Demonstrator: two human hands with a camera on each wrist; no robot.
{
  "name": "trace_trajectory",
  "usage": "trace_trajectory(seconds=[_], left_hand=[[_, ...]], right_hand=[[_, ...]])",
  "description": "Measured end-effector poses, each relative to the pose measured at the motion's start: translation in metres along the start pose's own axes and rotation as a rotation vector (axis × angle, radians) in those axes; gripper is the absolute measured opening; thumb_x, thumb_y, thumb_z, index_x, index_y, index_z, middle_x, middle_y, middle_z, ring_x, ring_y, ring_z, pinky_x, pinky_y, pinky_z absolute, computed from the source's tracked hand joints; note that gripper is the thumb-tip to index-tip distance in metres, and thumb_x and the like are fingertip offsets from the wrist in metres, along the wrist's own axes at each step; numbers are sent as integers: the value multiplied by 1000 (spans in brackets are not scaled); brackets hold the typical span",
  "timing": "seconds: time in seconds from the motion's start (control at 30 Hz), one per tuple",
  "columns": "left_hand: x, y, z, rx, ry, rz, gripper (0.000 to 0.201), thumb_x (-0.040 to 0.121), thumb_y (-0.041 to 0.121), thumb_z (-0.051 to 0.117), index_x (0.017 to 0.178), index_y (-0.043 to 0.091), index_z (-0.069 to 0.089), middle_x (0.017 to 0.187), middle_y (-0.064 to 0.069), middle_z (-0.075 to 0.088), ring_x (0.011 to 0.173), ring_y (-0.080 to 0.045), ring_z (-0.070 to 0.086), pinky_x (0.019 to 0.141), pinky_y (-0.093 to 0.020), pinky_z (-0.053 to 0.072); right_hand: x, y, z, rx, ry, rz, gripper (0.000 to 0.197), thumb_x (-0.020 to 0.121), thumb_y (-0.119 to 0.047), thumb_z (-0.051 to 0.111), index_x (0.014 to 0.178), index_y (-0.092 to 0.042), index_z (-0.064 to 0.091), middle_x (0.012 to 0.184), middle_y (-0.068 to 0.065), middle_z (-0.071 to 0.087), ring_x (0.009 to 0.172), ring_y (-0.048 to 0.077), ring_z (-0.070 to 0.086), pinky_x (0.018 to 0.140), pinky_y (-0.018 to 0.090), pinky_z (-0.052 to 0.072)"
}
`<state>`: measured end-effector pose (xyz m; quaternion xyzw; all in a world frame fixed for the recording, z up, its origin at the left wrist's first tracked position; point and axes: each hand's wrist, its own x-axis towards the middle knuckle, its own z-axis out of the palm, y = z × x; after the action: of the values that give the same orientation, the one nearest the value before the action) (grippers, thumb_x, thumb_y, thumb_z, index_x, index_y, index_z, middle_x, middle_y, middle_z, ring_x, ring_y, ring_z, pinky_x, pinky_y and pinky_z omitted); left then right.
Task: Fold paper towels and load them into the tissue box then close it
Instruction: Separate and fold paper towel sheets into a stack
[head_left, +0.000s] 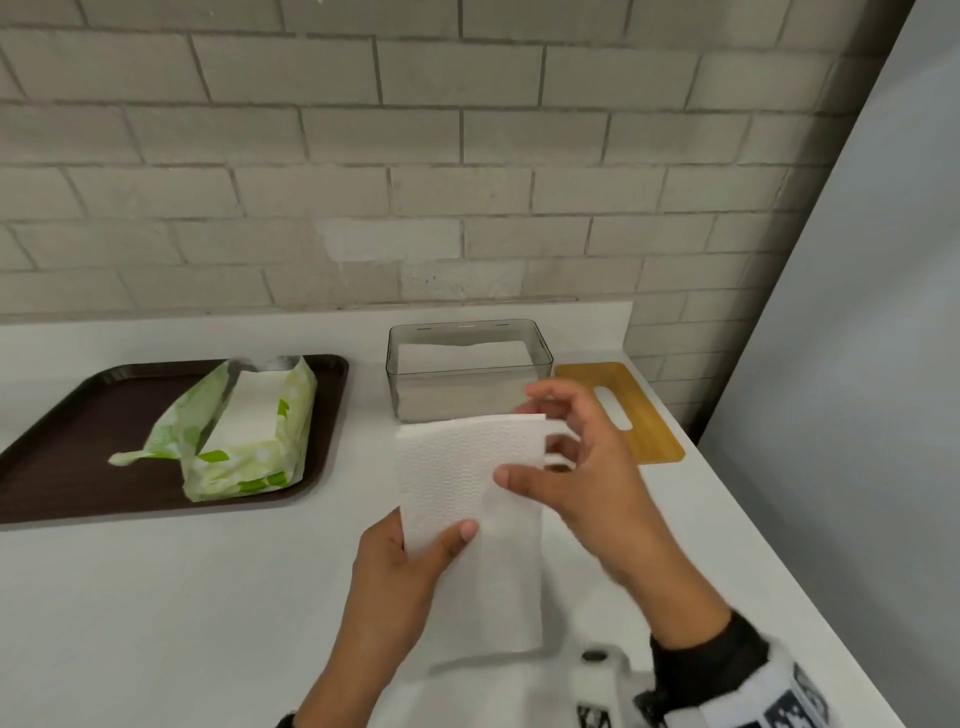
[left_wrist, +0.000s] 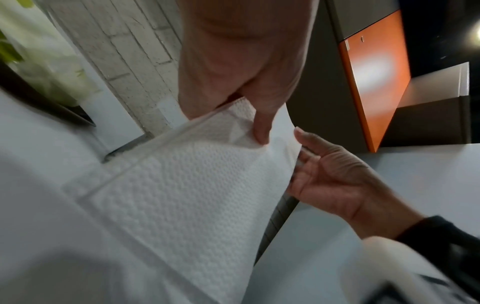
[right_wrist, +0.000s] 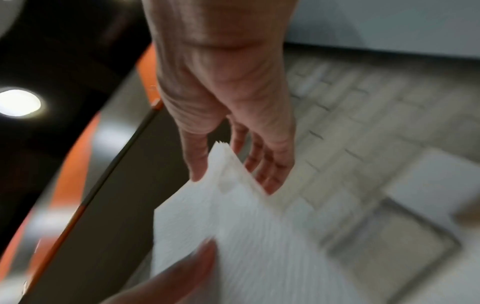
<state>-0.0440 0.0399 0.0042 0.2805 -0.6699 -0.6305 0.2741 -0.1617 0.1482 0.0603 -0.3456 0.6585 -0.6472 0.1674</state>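
A folded paper towel (head_left: 467, 499) is pinched by the left hand (head_left: 400, 577) and right hand (head_left: 582, 467) just before the open tissue box (head_left: 467, 358).

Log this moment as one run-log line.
stage: folding | left hand: pinches paper towel | right hand: holds towel's right edge | tissue box: open | lid: beside box

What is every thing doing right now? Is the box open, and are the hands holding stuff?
tissue box: open, lid off, some white towels inside.
wooden lid: flat on the counter, right of the box.
paper towel: folded, held up in both hands.
left hand: pinches the towel's lower left edge.
right hand: holds the towel's upper right edge.
green package: torn open, lying on the tray.
brown tray: flat on the counter.
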Motion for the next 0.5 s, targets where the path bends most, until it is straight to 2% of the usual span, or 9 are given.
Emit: trace_trajectory(seconds=[0.07,0.1,0.17,0.23,0.3,0.37,0.43,0.5], left_hand=[[1,-1,2,-49,53,4,10,78,18,73,88,22,72,83,9,76,80,-12,71,71,-28,54],[1,0,3,-54,73,23,11,78,18,73,88,23,71,83,10,75,79,-10,71,69,-25,53],[2,2,6,-57,110,79,15,78,17,74,90,26,70,82,16,74,77,-3,69,60,-11,49],[1,6,9,-64,131,128,21,78,13,74,92,27,68,82,21,72,76,4,67,57,-5,46],[1,4,10,-50,123,140,29,79,7,73,95,29,64,83,20,72,77,6,66,57,-4,45],[2,-4,11,11,103,111,38,80,0,70,96,32,58,86,14,71,80,5,65,59,-4,45],[1,-15,12,71,82,69,46,82,-6,63,97,36,52,96,17,64,87,1,63,60,-5,44],[0,-21,13,99,64,66,51,83,-8,59,98,40,48,100,20,59,90,6,58,62,-4,42]], right_hand=[[-9,19,12,135,-11,114,49,74,-1,74,108,-32,55,111,-5,64,98,13,63,85,32,55],[-13,27,19,141,-23,132,43,80,-4,69,109,-32,57,111,-4,66,102,14,64,89,34,54],[-19,34,29,100,23,92,34,87,-8,61,107,-36,58,108,-8,68,103,9,63,87,26,54],[-19,35,33,96,73,32,35,90,-10,58,109,-40,54,109,-14,65,103,2,62,81,18,53],[-20,38,33,98,113,23,37,90,-8,57,110,-39,51,107,-17,63,100,-2,61,76,14,51],[-21,48,35,42,109,74,39,89,-4,56,113,-33,48,109,-11,62,99,2,60,74,11,50],[-23,58,38,-43,73,153,41,90,-4,54,121,-29,43,117,-7,57,104,4,56,74,6,47],[-24,62,40,-105,74,176,41,92,-5,50,120,-34,40,117,-9,54,103,1,53,72,2,44]])
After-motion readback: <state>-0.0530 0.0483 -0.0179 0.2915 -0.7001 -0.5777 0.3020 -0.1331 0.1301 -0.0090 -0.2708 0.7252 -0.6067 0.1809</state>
